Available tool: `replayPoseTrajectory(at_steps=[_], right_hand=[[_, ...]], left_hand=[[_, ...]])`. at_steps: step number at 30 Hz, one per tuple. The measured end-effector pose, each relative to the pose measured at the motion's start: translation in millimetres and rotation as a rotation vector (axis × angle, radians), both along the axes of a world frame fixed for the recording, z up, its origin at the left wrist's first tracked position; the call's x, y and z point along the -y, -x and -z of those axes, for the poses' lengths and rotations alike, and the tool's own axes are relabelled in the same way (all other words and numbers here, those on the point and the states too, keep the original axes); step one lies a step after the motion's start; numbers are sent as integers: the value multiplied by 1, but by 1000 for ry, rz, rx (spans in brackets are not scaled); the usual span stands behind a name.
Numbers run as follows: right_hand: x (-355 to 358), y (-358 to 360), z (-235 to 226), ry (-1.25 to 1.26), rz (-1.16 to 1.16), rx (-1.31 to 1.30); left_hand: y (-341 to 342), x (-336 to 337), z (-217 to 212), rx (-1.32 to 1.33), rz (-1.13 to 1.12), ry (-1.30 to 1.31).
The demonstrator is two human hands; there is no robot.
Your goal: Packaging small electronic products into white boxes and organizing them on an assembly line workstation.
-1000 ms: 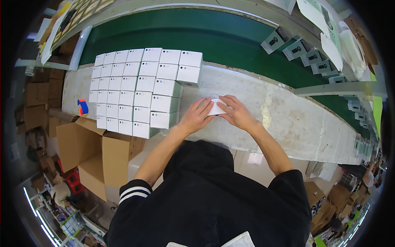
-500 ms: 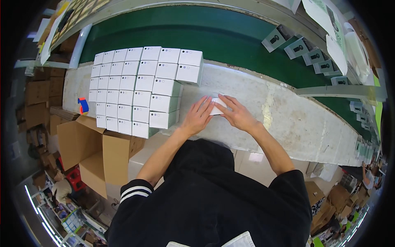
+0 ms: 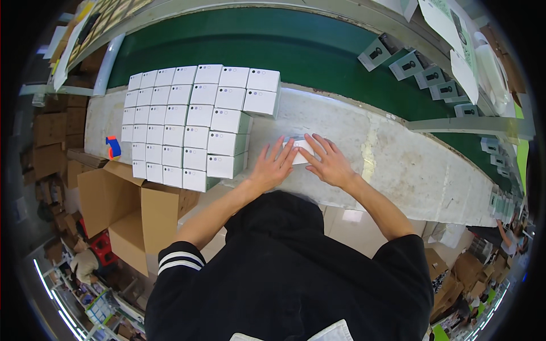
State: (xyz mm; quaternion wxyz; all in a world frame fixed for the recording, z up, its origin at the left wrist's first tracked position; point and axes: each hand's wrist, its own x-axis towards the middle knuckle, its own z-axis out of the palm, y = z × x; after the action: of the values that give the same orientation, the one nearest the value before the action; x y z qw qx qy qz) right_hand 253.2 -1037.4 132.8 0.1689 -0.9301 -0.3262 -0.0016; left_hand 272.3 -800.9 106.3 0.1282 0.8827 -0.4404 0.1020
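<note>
A small white box [image 3: 304, 158] lies on the pale worktop in front of me, partly covered by my fingers. My left hand [image 3: 274, 165] rests on its left side, fingers stretched out and slightly apart. From the right, my right hand [image 3: 330, 162] lies over the box with its fingers spread; both thumbs reach toward its middle. A greyish strip shows along the box's far edge. To the left stands a block of similar white boxes [image 3: 228, 120] in close rows, each with small dots on top and pale green on the sides that show.
An open brown carton [image 3: 159, 219] stands at the worktop's near left edge. A blue and orange tape dispenser [image 3: 113, 147] lies far left. Beyond the worktop runs a green conveyor belt [image 3: 239, 40], with several printed boxes [image 3: 407, 66] on its right part. A metal rail [image 3: 460, 126] crosses there.
My fingers have spread and shifted on the small white box, uncovering more of its top and far edge. The printed boxes on the belt sit slightly farther left.
</note>
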Motion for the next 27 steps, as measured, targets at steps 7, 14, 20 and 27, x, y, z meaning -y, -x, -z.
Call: replayPoseTrajectory(at_steps=[7, 14, 20, 27], right_hand=[[-12, -2, 3, -54, 63, -31], [-35, -34, -22, -265, 108, -224], [-93, -53, -7, -414, 311, -154], [-33, -99, -2, -638, 462, 119]], left_hand=[[2, 0, 9, 56, -63, -94], [0, -11, -31, -203, -87, 144], [-8, -31, -37, -99, -414, 341], [-25, -26, -15, -98, -375, 97]])
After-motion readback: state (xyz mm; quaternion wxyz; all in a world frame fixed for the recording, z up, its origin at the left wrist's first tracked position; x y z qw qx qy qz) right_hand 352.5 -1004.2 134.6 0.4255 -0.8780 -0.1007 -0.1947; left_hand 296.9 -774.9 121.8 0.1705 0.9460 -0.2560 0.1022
